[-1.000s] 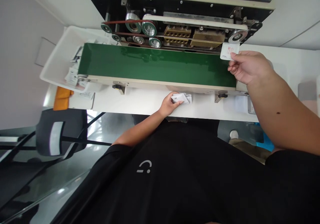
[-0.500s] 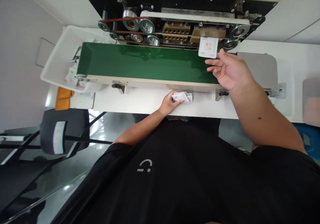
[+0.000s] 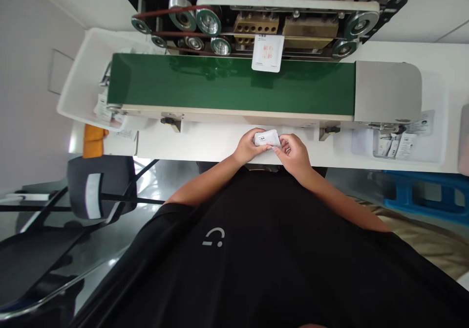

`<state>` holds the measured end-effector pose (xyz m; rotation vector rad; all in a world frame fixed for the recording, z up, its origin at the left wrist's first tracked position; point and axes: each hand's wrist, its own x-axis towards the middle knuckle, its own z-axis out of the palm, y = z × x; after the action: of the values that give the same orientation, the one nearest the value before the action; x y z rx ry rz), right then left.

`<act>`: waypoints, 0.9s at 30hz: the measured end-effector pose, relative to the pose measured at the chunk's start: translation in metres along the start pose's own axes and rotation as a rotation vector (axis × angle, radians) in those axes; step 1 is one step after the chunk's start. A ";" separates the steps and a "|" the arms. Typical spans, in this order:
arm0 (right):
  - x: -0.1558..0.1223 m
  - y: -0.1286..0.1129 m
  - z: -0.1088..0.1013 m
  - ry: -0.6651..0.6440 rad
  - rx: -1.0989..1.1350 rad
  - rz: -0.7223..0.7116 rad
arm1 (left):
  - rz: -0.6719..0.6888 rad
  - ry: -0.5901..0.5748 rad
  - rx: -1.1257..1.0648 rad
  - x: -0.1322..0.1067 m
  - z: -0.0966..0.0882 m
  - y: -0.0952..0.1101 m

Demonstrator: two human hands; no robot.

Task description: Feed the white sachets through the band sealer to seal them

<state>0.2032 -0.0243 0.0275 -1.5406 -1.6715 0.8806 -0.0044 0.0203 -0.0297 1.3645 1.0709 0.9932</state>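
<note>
In front of my chest, over the strip of white table, my left hand point(image 3: 249, 147) grips a small stack of white sachets point(image 3: 266, 137) from the left side. My right hand point(image 3: 294, 156) closes on the right edge of the same sachets, thumb against the lower corner. How many are in the stack I cannot tell. Beyond my hands, another white sachet point(image 3: 267, 54) with red print hangs by its top edge in the band sealer point(image 3: 293, 30), its lower part over the green conveyor belt point(image 3: 176, 81). Neither hand touches that one.
On the left stands a white plastic bin point(image 3: 69, 98) holding several sachets, with an orange cloth point(image 3: 93, 141) beside it. A clear tray point(image 3: 432, 144) with more sachets is at right. A blue stool point(image 3: 428, 196) and a black chair point(image 3: 100, 188) stand below table height.
My right hand has left the sealer's right end and come down to the sachets in my left hand. The sachet in the sealer has travelled left along the belt.
</note>
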 end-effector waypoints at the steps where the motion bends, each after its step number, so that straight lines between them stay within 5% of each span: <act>1: 0.002 0.000 0.001 0.003 0.004 -0.020 | 0.009 -0.003 0.010 0.000 0.000 0.001; 7: 0.005 -0.009 -0.002 0.027 0.138 -0.097 | 0.106 -0.105 0.104 0.000 -0.002 0.005; 12: 0.009 -0.017 -0.019 0.136 0.408 0.003 | 0.158 -0.163 0.148 0.002 -0.001 0.001; 18: 0.055 -0.030 -0.103 0.311 0.717 0.139 | 0.121 -0.112 0.189 0.003 0.000 0.003; 22: 0.091 -0.019 -0.162 0.375 0.783 0.234 | 0.101 -0.097 0.182 0.003 0.000 0.005; 27: 0.117 0.011 -0.182 0.474 0.735 0.260 | 0.109 -0.094 0.157 0.003 0.000 0.003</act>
<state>0.3562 0.0984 0.1202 -1.3047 -0.6979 1.0102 -0.0033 0.0234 -0.0265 1.5961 1.0294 0.9297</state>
